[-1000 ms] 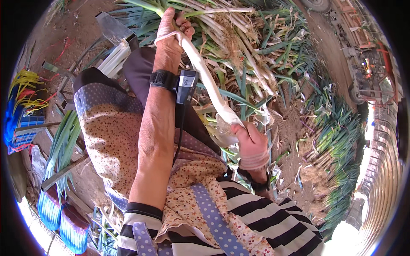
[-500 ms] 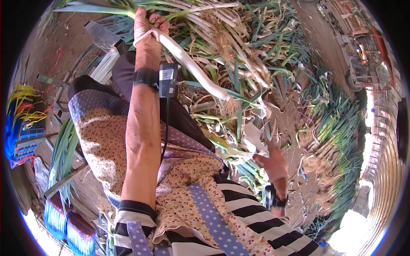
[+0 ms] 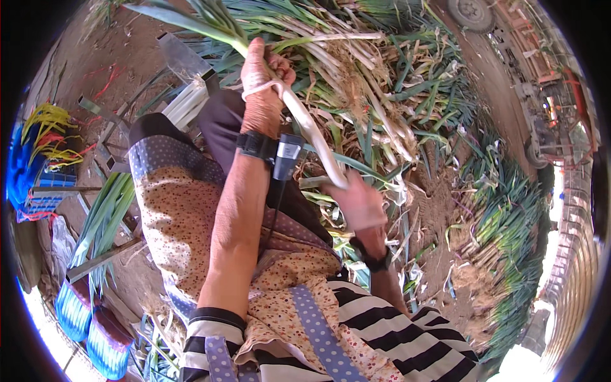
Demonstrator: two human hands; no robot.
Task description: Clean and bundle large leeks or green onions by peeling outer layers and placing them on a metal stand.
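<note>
High in the middle, the left hand (image 3: 266, 71) gripped a leek (image 3: 312, 130), its end by the blurry right hand (image 3: 358, 200), whose grip I couldn't tell; pulling too hard could have snapped the leek.

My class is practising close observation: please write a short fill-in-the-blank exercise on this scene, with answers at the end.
1. The left hand grips a stalk just below its green ____.
2. The striped sleeve is black and ____.
3. Yellow strands show at the picture's far ____.
Missing words: leaves; white; left.
</note>
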